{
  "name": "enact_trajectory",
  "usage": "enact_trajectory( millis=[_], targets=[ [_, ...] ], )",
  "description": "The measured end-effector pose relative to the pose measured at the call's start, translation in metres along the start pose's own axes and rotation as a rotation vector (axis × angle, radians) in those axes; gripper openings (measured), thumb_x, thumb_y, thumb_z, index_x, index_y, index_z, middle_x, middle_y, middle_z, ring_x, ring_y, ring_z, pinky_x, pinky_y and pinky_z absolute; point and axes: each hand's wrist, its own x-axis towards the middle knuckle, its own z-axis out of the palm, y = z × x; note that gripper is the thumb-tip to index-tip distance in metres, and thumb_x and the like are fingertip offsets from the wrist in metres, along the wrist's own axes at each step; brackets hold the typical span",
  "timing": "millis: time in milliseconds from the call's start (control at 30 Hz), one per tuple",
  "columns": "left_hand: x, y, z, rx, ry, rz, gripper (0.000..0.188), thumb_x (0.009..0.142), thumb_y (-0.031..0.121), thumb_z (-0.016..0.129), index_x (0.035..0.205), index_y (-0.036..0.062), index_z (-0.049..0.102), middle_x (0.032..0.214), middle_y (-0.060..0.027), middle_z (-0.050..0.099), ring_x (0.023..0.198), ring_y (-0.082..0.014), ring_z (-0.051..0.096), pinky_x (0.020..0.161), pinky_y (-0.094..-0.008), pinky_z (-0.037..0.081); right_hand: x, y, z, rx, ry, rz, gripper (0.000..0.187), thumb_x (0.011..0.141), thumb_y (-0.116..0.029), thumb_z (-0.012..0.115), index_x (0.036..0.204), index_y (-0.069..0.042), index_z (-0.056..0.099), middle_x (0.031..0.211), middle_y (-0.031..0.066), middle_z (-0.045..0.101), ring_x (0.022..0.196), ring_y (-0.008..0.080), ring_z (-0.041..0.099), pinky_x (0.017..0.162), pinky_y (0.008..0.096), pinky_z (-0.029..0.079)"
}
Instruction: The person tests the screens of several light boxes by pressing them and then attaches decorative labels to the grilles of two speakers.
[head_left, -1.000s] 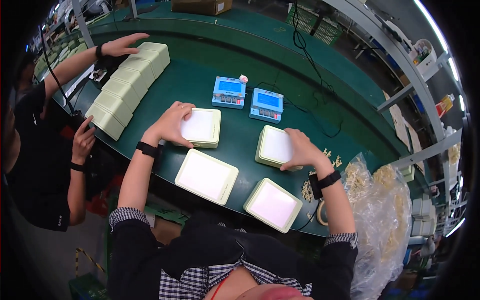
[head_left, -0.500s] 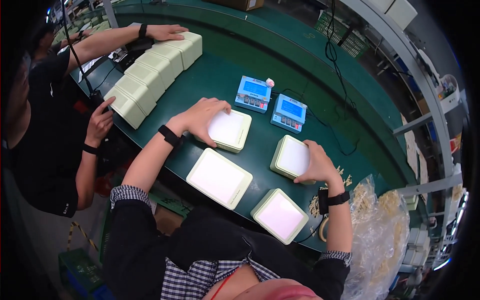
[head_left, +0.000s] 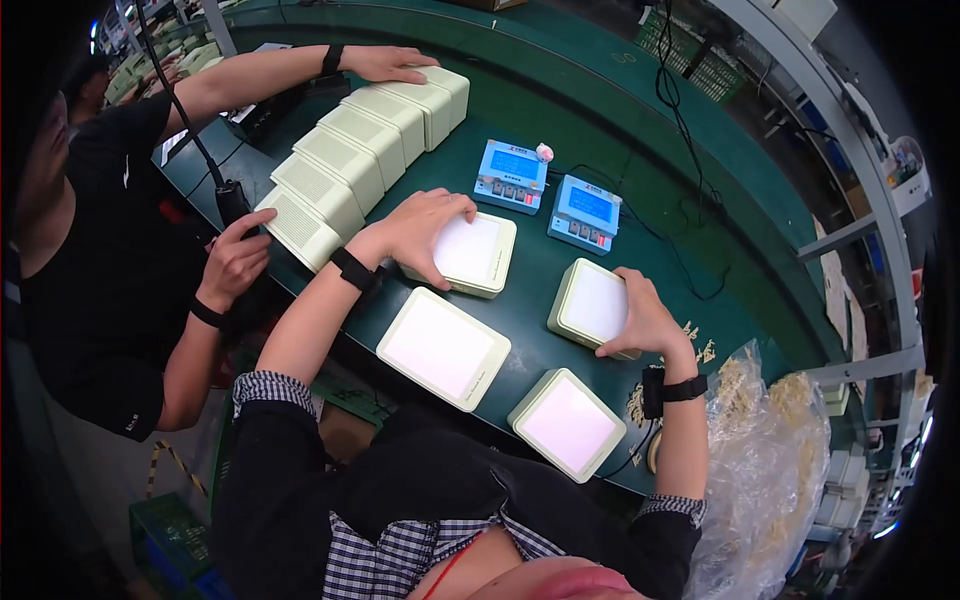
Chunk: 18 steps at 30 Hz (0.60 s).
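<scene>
My left hand (head_left: 422,236) is wrapped round the far left cream box-shaped device with a white screen face (head_left: 470,252), thumb along its near side. The far right device of the same kind (head_left: 597,303) is held by my right hand (head_left: 652,318), fingers curled over its right side. Both rest on the green table. Closer to me lie a near left device (head_left: 445,348) with a bright white face and a near right device (head_left: 570,425) with a pinkish-white one; neither hand touches them. Two blue testers with lit displays (head_left: 511,177) (head_left: 584,214) stand just beyond.
On the left a co-worker's hands (head_left: 390,64) (head_left: 238,262) span a row of cream devices (head_left: 345,150). Small tan pieces (head_left: 637,405) lie beside a clear plastic bag (head_left: 765,450) at right. Black cables (head_left: 680,265) trail past the testers. A black handheld radio (head_left: 230,200) stands by the row.
The co-worker's row of devices has slid right, closer to my left hand, with that person's hands moving along. My hands keep their hold on the same two devices.
</scene>
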Motion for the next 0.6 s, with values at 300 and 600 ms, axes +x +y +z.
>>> enact_trajectory(
  millis=[300, 600],
  targets=[
    [0.002, 0.0022, 0.0017, -0.015, 0.002, -0.045, 0.086, 0.042, 0.037, 0.087, 0.114, 0.0121, 0.047, 0.109, -0.0108, 0.055, 0.105, -0.0312, 0.052, 0.09, -0.0388, 0.04, 0.0008, 0.0065, 0.0043, 0.012, 0.011, -0.011, 0.119, 0.038, -0.03, 0.096, 0.137, -0.002, 0.039, 0.131, 0.0176, 0.05, 0.125, 0.0363, 0.045, 0.108, 0.0419, 0.04],
    [0.002, 0.0, 0.0061, -0.021, 0.003, -0.067, 0.085, 0.043, 0.038, 0.087, 0.113, 0.0124, 0.047, 0.109, -0.0101, 0.056, 0.105, -0.0308, 0.051, 0.089, -0.0386, 0.041, 0.0016, 0.0079, 0.0056, 0.0, 0.008, -0.008, 0.118, 0.037, -0.029, 0.097, 0.138, -0.003, 0.04, 0.133, 0.0154, 0.049, 0.125, 0.0354, 0.044, 0.108, 0.0421, 0.041]
  ],
)
